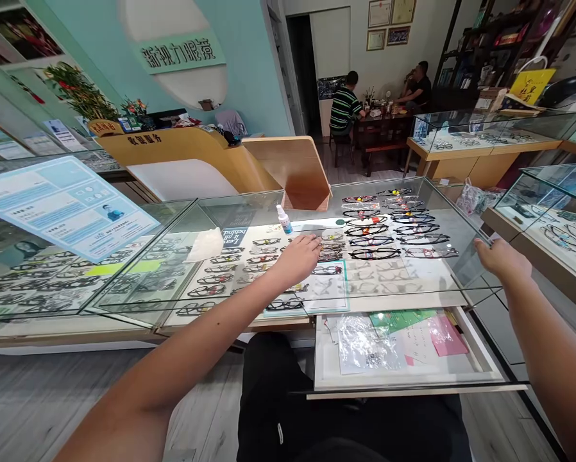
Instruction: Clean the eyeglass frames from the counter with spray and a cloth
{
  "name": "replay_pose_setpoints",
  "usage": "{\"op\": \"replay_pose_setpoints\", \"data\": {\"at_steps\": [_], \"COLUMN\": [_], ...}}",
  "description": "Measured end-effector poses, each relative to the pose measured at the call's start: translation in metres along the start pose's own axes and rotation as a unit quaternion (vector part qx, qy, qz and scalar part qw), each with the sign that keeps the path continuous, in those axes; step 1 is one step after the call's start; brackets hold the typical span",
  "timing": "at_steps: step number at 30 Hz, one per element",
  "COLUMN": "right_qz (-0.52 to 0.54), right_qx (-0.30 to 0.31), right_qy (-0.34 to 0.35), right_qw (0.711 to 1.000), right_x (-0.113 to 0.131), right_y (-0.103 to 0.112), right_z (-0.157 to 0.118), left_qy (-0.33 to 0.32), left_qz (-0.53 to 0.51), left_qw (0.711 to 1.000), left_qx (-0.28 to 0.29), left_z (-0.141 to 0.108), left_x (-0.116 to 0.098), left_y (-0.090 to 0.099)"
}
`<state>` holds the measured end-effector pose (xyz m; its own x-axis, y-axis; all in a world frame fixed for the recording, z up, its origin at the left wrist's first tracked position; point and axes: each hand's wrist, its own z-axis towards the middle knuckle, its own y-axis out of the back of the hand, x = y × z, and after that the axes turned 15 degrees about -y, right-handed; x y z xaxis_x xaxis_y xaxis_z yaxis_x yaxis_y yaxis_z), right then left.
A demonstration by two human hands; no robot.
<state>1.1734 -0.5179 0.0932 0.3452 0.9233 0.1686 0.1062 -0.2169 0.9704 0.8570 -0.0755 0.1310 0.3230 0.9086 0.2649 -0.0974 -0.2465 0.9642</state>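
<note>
My left hand (pixel 299 258) reaches across the glass display case (pixel 249 212), its fingers stretched out and lying on or just above the glass top. A small white spray bottle (pixel 284 220) with a blue label stands just beyond it. Eyeglass frames (pixel 333 247) lie right beside its fingertips. Over at the case's right edge, my right hand (pixel 503 258) is closed around the glass rim. Between my hands, rows of dark eyeglasses (pixel 372 242) are laid out. A white cloth (pixel 206 245) lies left of the bottle.
In front of my lap, a drawer (pixel 480 369) stands pulled out, holding plastic bags and papers. A wooden stand (pixel 292 160) rises behind the case. At left is a slanted blue-white sign (pixel 71 205). Two people sit at a table (pixel 384 122) farther back. Another glass case (pixel 557 218) flanks the right.
</note>
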Motion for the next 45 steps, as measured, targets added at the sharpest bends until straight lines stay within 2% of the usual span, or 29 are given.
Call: {"op": "replay_pose_setpoints", "data": {"at_steps": [6,9,12,15,20,22,25,30,34,40,45], "right_qz": [0.006,0.005,0.002,-0.001,-0.003,0.001,0.008,0.011,0.008,0.004,-0.003], "right_qx": [-0.002,0.003,0.006,0.004,0.008,0.009,0.013,0.016,0.018,0.024,0.027], "right_qy": [0.003,-0.001,-0.007,-0.010,0.003,0.006,0.007,-0.003,-0.010,-0.011,-0.016], "right_qw": [1.000,1.000,1.000,1.000,1.000,1.000,1.000,1.000,1.000,1.000,1.000], "right_x": [0.000,0.001,0.002,0.003,0.003,0.004,0.005,0.007,0.009,0.010,0.011], "right_y": [-0.001,-0.001,0.000,0.001,0.003,0.003,0.001,-0.001,0.000,0.004,0.007], "right_z": [0.000,0.000,-0.001,-0.003,-0.006,-0.006,-0.004,0.000,0.000,-0.004,-0.007], "left_qy": [0.016,0.019,0.063,0.152,0.292,0.331,0.364,0.374,0.377,0.376,0.315], "left_qz": [-0.021,-0.030,-0.079,-0.120,-0.148,-0.154,-0.154,-0.153,-0.156,-0.148,-0.116], "left_qw": [1.000,0.999,0.994,0.981,0.943,0.928,0.914,0.908,0.905,0.906,0.938], "left_qx": [0.005,-0.011,-0.030,-0.011,0.049,0.072,0.094,0.113,0.121,0.129,0.086], "left_z": [-0.001,-0.002,0.014,0.055,0.130,0.145,0.156,0.166,0.175,0.184,0.170], "left_x": [-0.004,-0.006,-0.001,0.019,0.076,0.096,0.118,0.134,0.138,0.135,0.111], "left_y": [0.014,0.031,0.050,0.057,0.038,0.028,0.015,-0.001,-0.005,0.006,0.027]}}
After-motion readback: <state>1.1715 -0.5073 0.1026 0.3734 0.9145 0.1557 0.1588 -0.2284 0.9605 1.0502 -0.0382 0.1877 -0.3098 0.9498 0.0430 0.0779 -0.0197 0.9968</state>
